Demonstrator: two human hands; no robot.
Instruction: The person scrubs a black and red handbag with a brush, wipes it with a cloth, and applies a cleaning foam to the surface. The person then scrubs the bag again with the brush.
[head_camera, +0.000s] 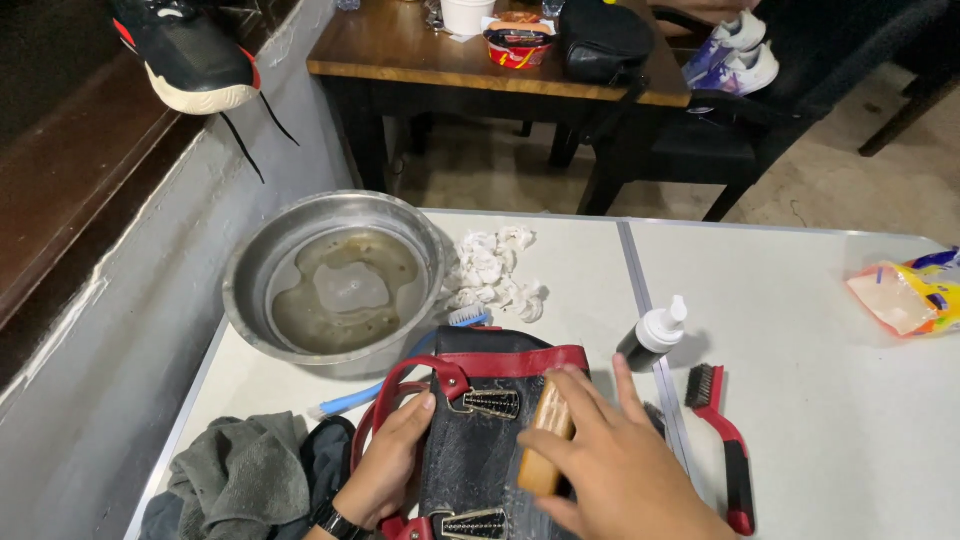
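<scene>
While the left hand (385, 465) pins the black bag (480, 440) flat on the bench (800, 330), the right hand (610, 465) grips a wooden brush (545, 440) against it; scrubbing seems underway, calling for steady strokes.

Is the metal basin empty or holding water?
Holding water: the metal basin has a shallow, murky pool covering its bottom.

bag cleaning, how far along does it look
Looks midway. Done: the water in the metal basin is murky and used tissues are piled beside it. In hand: the right hand presses a wooden brush on the black bag; the left hand steadies it. Left: the grey cloth lies unused.
</scene>
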